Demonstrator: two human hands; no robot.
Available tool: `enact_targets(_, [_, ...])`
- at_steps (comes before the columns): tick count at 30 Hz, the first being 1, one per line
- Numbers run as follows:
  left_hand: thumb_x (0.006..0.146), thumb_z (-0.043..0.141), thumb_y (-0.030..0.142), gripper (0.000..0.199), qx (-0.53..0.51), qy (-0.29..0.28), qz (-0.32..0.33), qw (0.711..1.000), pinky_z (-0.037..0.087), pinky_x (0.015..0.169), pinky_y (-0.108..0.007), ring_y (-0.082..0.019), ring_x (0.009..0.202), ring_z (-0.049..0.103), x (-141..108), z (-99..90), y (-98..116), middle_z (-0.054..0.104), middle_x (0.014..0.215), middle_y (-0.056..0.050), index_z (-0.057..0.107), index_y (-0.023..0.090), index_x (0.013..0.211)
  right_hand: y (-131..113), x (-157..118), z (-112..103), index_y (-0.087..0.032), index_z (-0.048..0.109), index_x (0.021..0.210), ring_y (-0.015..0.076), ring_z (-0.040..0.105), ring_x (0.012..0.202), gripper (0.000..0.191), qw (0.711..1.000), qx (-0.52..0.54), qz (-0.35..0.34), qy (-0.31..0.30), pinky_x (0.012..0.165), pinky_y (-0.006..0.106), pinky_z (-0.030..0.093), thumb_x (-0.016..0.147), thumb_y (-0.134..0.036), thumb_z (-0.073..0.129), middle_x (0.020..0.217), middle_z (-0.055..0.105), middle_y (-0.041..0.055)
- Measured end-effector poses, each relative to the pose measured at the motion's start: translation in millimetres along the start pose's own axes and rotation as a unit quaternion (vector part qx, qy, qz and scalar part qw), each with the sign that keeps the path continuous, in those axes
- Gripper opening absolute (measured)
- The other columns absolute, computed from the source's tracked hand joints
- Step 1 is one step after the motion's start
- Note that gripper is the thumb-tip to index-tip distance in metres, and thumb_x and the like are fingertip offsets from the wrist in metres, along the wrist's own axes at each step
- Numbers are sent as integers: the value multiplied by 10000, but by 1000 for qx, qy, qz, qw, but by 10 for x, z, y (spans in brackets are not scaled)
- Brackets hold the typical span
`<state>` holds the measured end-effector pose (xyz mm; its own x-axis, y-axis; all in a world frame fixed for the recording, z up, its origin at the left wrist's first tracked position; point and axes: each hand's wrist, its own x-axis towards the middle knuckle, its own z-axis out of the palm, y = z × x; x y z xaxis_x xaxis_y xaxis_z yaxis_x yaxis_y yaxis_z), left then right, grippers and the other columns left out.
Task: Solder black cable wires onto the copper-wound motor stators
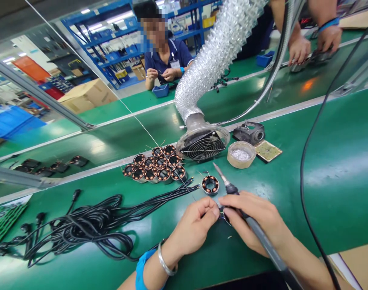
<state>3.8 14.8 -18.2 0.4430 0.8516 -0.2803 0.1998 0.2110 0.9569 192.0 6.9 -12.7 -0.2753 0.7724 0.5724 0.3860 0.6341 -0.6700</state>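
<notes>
My right hand (259,219) is closed around a soldering iron (261,237), whose metal tip points up and away to the left. The fingers of my left hand (196,223) are pinched together, with a thin bluish wire (221,212) at their tips. Under my right fingers shows the edge of a round motor part (227,218), mostly hidden. Just beyond the hands stands a single copper-wound stator (210,185). A tighter group of several stators (160,165) stands farther left. Black power cords (93,221) lie looped left of my left hand, their stripped ends near the single stator.
A fume hood with a grille (203,146) hangs from a silver duct (199,76). Beyond it sit a dish of silvery bits (240,154), a yellowish sponge pad (267,151) and an iron holder (249,133). Co-workers (167,60) work across the conveyor. A black cable (303,177) hangs at right.
</notes>
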Motion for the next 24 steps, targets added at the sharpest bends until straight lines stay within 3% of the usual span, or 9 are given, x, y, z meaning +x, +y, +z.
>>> enact_targets(9, [941, 506, 427, 288, 69, -28, -6, 997, 314, 627, -257, -132, 660, 421, -45, -79, 111, 516, 705, 15, 541, 176, 806, 34, -43, 32, -206, 552, 1150, 157, 553, 759, 295, 998, 27, -12, -61, 679, 295, 478, 924, -33, 472, 928, 670, 29])
enact_targets(17, [787, 628, 557, 409, -108, -39, -77, 990, 191, 516, -244, -82, 501, 248, 31, -14, 102, 348, 533, 87, 490, 183, 695, 37, -54, 68, -219, 542, 1207, 147, 566, 749, 332, 998, 33, -11, -57, 673, 280, 499, 922, -59, 484, 914, 653, 25])
enact_targets(24, [754, 629, 467, 329, -118, 21, -101, 988, 133, 497, -238, -74, 480, 174, 15, 40, 107, 261, 500, 108, 471, 194, 664, -14, -87, 12, -217, 546, 1164, 127, 643, 702, 331, 997, 11, 59, -50, 665, 239, 545, 854, -104, 575, 875, 669, 5])
